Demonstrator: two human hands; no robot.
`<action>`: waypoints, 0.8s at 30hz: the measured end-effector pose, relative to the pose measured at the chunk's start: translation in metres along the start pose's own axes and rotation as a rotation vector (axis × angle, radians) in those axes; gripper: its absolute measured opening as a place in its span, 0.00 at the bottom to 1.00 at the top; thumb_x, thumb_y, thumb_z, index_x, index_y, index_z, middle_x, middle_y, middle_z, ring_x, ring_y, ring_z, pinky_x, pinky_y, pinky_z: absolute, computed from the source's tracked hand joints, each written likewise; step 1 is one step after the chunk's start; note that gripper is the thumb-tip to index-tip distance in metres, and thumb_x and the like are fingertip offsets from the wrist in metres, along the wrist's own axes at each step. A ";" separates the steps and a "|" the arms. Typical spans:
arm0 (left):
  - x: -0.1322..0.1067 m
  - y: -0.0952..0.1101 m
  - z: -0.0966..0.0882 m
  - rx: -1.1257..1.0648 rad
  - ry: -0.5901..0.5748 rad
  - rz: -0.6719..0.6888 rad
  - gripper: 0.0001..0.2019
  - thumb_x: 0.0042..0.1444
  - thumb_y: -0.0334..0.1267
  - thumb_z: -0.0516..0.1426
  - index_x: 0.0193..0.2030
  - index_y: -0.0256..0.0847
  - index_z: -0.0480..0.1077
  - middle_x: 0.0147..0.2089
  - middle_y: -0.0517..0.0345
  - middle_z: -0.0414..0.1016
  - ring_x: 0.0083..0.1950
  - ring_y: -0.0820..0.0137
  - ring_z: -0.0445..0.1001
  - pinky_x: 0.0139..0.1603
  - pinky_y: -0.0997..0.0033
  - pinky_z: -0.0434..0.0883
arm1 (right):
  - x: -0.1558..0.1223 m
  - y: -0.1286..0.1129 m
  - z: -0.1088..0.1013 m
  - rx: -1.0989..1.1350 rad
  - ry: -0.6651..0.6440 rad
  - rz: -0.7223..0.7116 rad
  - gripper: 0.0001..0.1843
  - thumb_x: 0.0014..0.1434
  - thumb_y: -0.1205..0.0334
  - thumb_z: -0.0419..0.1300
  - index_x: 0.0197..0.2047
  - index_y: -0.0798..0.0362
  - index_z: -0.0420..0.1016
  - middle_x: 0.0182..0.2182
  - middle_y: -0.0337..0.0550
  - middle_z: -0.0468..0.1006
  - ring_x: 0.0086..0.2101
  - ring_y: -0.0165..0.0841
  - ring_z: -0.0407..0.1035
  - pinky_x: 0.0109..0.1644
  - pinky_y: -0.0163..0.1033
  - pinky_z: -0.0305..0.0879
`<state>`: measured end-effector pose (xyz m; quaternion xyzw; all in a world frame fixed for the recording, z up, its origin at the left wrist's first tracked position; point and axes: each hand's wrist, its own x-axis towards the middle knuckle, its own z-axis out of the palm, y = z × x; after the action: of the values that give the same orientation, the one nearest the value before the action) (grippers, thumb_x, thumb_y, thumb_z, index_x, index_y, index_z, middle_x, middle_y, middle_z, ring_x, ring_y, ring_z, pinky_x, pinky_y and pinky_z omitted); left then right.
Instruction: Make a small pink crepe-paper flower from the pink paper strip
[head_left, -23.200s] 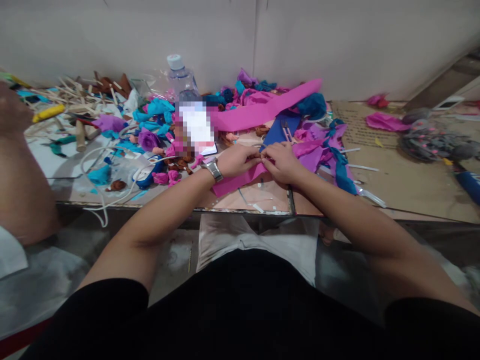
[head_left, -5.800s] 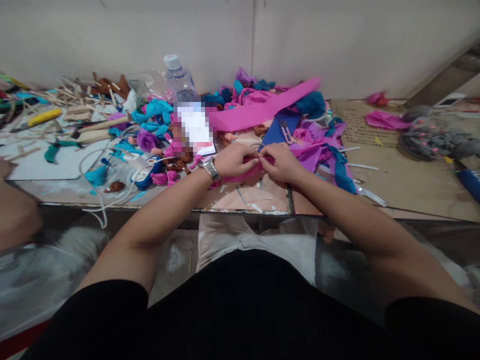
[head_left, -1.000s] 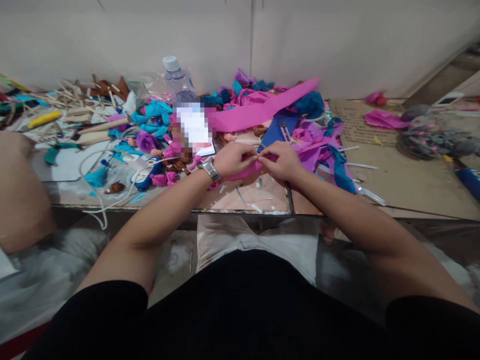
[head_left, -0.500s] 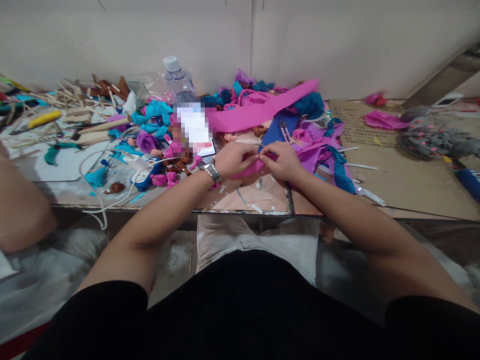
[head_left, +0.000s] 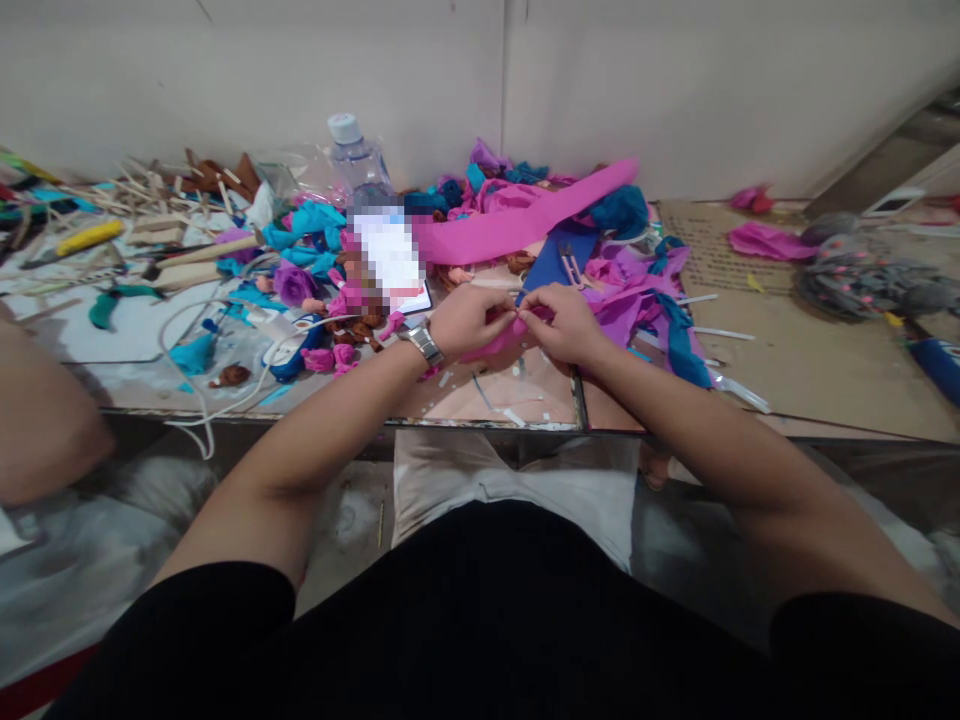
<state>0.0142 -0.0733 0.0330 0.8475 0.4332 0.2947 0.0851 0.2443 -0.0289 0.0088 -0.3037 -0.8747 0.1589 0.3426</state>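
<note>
My left hand (head_left: pixel 471 318), with a metal watch (head_left: pixel 425 345) on its wrist, pinches a pink crepe paper piece (head_left: pixel 495 345) between thumb and fingers. Against it, my right hand (head_left: pixel 564 322) pinches the same paper, and the fingertips of both hands nearly meet. Most of the paper hangs below the fingers and is partly hidden by them. Behind the hands lies a long pink crepe strip (head_left: pixel 487 238). Near my right hand are scissors (head_left: pixel 571 265) on blue paper (head_left: pixel 551 270). A phone with a blurred screen (head_left: pixel 390 260) lies beyond my left hand.
A plastic bottle (head_left: pixel 360 160) stands by the wall. Rolled paper flowers (head_left: pixel 294 284), a white cable (head_left: pixel 206 400) and wooden sticks (head_left: pixel 112 205) crowd the left. Cardboard (head_left: pixel 757 350) and a grey netted bundle (head_left: pixel 862 275) lie right. Another person's arm (head_left: pixel 45 420) is at far left.
Both hands keep nearly the same place and grip. The pink paper shifts slightly at the fingertips, and the other person's arm at far left moves a little.
</note>
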 end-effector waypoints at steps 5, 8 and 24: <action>0.000 0.000 -0.001 0.022 -0.013 0.005 0.12 0.67 0.41 0.57 0.39 0.40 0.82 0.37 0.52 0.85 0.37 0.64 0.78 0.42 0.62 0.67 | -0.001 0.002 0.001 -0.011 0.007 -0.020 0.10 0.68 0.53 0.63 0.40 0.49 0.82 0.38 0.48 0.87 0.42 0.47 0.75 0.52 0.53 0.64; 0.000 0.001 -0.002 0.020 -0.014 0.009 0.13 0.67 0.42 0.57 0.41 0.40 0.83 0.37 0.52 0.86 0.36 0.64 0.77 0.42 0.63 0.67 | 0.000 0.002 0.001 -0.016 0.015 -0.029 0.10 0.68 0.54 0.63 0.40 0.49 0.82 0.38 0.48 0.87 0.42 0.46 0.75 0.53 0.52 0.63; -0.001 -0.001 -0.004 -0.067 -0.046 0.047 0.13 0.67 0.42 0.58 0.43 0.39 0.84 0.36 0.53 0.85 0.35 0.66 0.77 0.41 0.63 0.67 | 0.001 0.001 0.001 -0.011 0.018 -0.025 0.05 0.64 0.57 0.63 0.38 0.48 0.77 0.35 0.46 0.84 0.40 0.45 0.73 0.51 0.51 0.63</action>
<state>0.0103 -0.0743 0.0355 0.8606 0.4011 0.2915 0.1165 0.2437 -0.0277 0.0086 -0.2962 -0.8762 0.1470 0.3507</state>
